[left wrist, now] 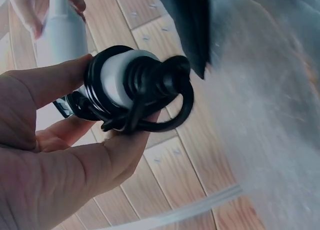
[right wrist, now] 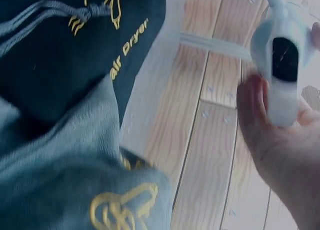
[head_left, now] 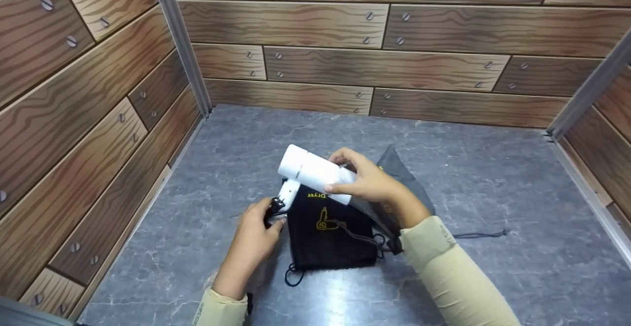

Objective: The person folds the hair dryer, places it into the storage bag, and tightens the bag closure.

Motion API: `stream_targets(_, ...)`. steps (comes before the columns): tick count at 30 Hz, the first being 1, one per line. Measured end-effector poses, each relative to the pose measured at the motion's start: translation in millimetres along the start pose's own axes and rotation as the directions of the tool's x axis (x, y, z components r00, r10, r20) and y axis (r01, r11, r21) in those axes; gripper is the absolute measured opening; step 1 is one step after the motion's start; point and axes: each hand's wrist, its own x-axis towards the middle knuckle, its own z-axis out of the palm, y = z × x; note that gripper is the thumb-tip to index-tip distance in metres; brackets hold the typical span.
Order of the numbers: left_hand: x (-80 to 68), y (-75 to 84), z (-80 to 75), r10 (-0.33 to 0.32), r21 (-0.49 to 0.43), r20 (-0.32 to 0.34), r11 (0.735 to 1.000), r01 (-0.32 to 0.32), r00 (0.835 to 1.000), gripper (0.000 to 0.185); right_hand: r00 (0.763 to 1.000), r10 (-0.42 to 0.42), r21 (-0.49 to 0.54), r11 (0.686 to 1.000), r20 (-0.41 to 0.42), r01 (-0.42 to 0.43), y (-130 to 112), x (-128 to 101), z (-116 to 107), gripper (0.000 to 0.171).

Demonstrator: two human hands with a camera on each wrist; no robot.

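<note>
Small white plastic hair dryer (head_left: 313,172) held in the air just above the black drawstring fabric pouch with yellow print (head_left: 330,232), which lies flat on the grey marbled tabletop (head_left: 493,193). Right hand (head_left: 367,183) curls round the dryer barrel, thumb on the near side, fingers over the top. Left hand (head_left: 254,235) pinches the folded handle end, where the black cord (left wrist: 150,97) is bunched at its strain relief; the left wrist view shows thumb and fingers pressed on the black collar there. A second, grey fabric pouch (head_left: 399,178) lies behind the black pouch, partly under the right forearm; its drawstring (head_left: 480,235) trails off to the right of the black pouch. Wood-patterned panels (head_left: 345,45) wall in the tabletop beyond both pouches. Judgement: the step in hand is handling dryer and cord over the black pouch. To do it well, keep the barrel grip firm, keep the cord gathered against the handle so no loop snags the pouch's drawstring, and keep the dryer low over the pouch.
</note>
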Motion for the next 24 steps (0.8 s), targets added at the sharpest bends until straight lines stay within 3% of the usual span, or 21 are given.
stream_targets(4,0.9,9.7,0.7,0.068,-0.028,0.002,0.997,-0.068,0.998,0.037,0.995,0.064,0.119,0.990,0.073,-0.072,-3,-13,-11,0.065)
stream_targets(8,1.0,18.1,2.1,0.126,-0.040,0.011,0.991,-0.126,0.992,0.041,0.991,0.063,0.113,0.991,0.117,-0.076,-6,-23,-23,0.078)
stream_targets(12,1.6,23.6,6.3,0.151,-0.049,0.023,0.987,-0.150,0.988,0.042,0.981,0.033,0.106,0.993,0.192,-0.054,-6,-34,-37,0.069)
stream_targets(17,1.4,30.6,12.0,0.202,-0.043,0.051,0.979,-0.200,0.978,0.039,0.956,0.088,0.177,0.974,0.279,-0.141,0,-48,-53,0.065)
stream_targets(20,0.2,35.7,16.7,0.229,-0.023,0.030,0.973,-0.228,0.973,0.040,0.941,0.086,0.199,0.967,0.326,-0.158,5,-54,-58,0.062)
stream_targets(24,-0.7,43.8,22.3,0.235,-0.014,-0.024,0.972,-0.235,0.972,0.044,0.950,0.035,0.223,0.969,0.310,-0.108,10,-60,-62,0.057)
